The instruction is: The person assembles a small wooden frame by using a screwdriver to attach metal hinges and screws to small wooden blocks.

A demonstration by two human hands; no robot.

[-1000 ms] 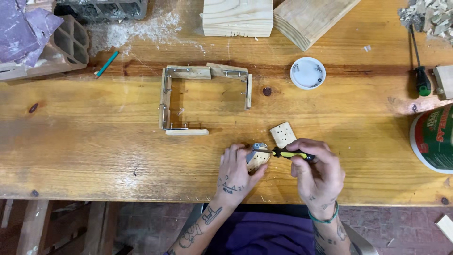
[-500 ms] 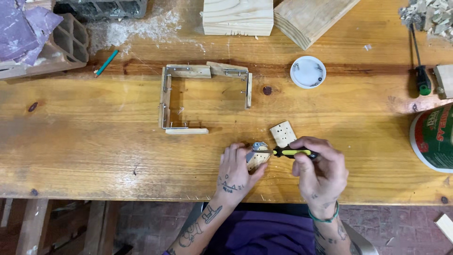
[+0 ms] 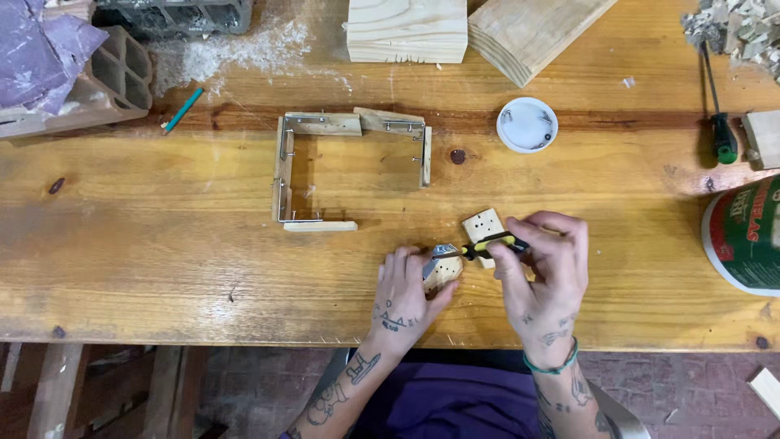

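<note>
at the far left corner of the workbench [image 3: 122, 268]: a hollow brick [image 3: 106, 85] under a purple sheet [image 3: 41, 49], sawdust [image 3: 236, 45] spread beside it, and a teal pencil [image 3: 182, 110] lying aslant just beyond. toward the middle, nearer the far edge: an open wooden frame [image 3: 349, 171] of thin slats, with small metal fittings on its corners. behind it, at the far edge: two pale wood blocks [image 3: 406, 28] side by side. close to the near edge, right of the middle: left hand [image 3: 406, 297], fingers curled and pressed down on a small wooden piece [image 3: 443, 275], pinning it flat to the bench. just right of it: right hand [image 3: 544, 268], fingers clenched around the yellow and black handle of a screwdriver [image 3: 487, 246], held level, its tip against a bit of metal on the small wooden piece. touching the screwdriver from behind: a second small piece [image 3: 483, 223] with dark holes, lying flat. further back: a white round lid [image 3: 527, 124] with small metal bits inside. near the right edge: a green-handled screwdriver [image 3: 719, 122], wood shavings [image 3: 731, 28] in the far right corner, and a red and green round tin [image 3: 743, 236] cut off by the edge.
</note>
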